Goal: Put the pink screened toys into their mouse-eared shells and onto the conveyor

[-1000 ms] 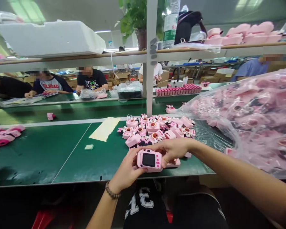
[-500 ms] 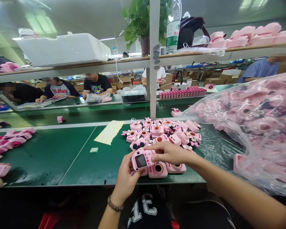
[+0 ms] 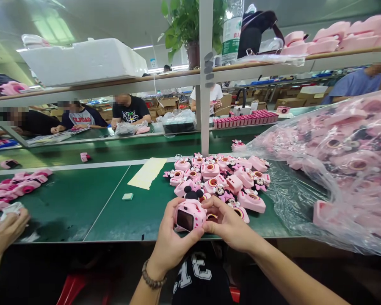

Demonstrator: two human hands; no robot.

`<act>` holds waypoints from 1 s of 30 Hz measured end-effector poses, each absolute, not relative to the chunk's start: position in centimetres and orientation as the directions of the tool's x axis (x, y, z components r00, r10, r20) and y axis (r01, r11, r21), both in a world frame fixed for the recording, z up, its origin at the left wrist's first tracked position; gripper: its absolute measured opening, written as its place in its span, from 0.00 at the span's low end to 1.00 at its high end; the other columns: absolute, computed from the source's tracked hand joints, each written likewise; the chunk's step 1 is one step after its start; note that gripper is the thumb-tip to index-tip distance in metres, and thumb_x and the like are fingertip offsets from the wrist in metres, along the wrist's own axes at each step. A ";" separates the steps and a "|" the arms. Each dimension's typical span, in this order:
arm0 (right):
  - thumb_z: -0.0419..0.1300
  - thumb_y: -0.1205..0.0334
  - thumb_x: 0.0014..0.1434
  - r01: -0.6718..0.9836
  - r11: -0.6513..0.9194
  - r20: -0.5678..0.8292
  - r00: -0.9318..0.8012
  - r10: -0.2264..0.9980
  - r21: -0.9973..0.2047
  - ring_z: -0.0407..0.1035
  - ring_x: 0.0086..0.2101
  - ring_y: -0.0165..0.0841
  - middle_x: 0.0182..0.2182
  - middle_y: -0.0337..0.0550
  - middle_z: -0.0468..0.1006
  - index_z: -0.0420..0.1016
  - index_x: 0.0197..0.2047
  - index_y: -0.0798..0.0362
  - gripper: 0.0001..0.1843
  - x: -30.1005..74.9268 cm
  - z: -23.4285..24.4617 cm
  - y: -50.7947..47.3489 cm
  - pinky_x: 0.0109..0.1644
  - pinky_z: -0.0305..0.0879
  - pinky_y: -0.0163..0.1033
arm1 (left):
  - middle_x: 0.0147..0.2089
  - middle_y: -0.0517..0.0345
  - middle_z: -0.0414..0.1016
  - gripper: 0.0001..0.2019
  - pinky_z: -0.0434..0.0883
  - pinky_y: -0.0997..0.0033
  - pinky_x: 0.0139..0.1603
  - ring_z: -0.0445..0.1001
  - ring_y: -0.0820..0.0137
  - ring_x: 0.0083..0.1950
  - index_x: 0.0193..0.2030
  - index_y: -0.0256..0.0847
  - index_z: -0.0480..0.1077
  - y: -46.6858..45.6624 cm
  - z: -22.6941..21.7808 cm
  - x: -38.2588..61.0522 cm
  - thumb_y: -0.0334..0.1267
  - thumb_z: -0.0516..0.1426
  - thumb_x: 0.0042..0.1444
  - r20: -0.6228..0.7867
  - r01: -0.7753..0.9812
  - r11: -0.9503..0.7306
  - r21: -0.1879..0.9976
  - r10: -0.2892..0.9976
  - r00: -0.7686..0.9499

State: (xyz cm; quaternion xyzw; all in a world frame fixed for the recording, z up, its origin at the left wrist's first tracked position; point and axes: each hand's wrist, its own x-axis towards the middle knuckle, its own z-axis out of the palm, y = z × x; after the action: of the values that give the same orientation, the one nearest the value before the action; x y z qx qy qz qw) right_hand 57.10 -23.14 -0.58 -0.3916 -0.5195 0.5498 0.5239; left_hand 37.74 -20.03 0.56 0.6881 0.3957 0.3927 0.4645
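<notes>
My left hand (image 3: 170,241) grips a pink toy camera (image 3: 188,214) with its dark screen turned towards me, just above the near edge of the green table (image 3: 82,207). My right hand (image 3: 228,222) closes on the camera's right side, fingers curled against it. Right behind both hands lies a heap of several pink toy cameras (image 3: 220,178), some with mouse ears and bows.
A big clear bag of pink cameras (image 3: 339,161) fills the right. A yellow sheet (image 3: 147,172) and a small green block (image 3: 127,196) lie left of the heap. A neighbour's hand (image 3: 4,231) works at far left beside more pink cameras (image 3: 15,186). People sit across the table under a shelf (image 3: 165,80).
My right hand came off the heap and down onto the camera's right side. The camera shifted slightly towards the table edge. The neighbour's hand came further into view at the left.
</notes>
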 end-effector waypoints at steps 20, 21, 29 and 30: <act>0.68 0.55 0.60 -0.342 0.048 0.125 -0.205 0.971 -0.938 0.61 0.36 0.27 0.37 0.34 0.63 0.60 0.41 0.50 0.19 57.0 -0.9 -24.5 0.41 0.60 0.33 | 0.53 0.54 0.72 0.36 0.74 0.59 0.52 0.75 0.62 0.49 0.59 0.48 0.58 -19.7 2.4 38.2 0.44 0.68 0.45 0.131 0.304 -0.319 0.898 0.851 0.508; 0.68 0.55 0.60 -0.349 0.053 0.127 -0.194 0.973 -0.936 0.61 0.37 0.27 0.38 0.35 0.63 0.60 0.42 0.49 0.19 56.9 -1.0 -24.4 0.41 0.61 0.34 | 0.53 0.53 0.72 0.36 0.73 0.58 0.54 0.75 0.61 0.51 0.59 0.48 0.58 -19.6 2.5 38.2 0.44 0.69 0.45 0.140 0.318 -0.330 0.889 0.856 0.498; 0.68 0.52 0.59 -0.337 0.058 0.090 -0.081 0.993 -0.940 0.67 0.40 0.30 0.43 0.37 0.66 0.62 0.48 0.45 0.21 56.5 -1.9 -24.0 0.44 0.67 0.37 | 0.60 0.47 0.70 0.39 0.71 0.53 0.61 0.74 0.57 0.57 0.62 0.44 0.59 -18.6 2.5 38.8 0.43 0.70 0.43 0.118 0.345 -0.306 0.887 0.874 0.471; 0.68 0.51 0.59 -0.337 0.049 0.074 -0.061 0.995 -0.940 0.68 0.40 0.30 0.42 0.37 0.66 0.62 0.47 0.45 0.21 56.4 -1.9 -23.9 0.43 0.68 0.36 | 0.61 0.46 0.69 0.39 0.70 0.52 0.62 0.73 0.56 0.58 0.62 0.44 0.59 -18.5 2.4 38.9 0.43 0.69 0.44 0.125 0.363 -0.317 0.876 0.877 0.465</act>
State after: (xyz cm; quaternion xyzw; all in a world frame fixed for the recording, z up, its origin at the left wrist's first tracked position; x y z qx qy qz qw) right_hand 56.37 -23.86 -1.88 -0.3732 -0.4408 0.5798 0.5746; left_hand 38.91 -18.49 2.36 0.7495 0.4135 0.3109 0.4130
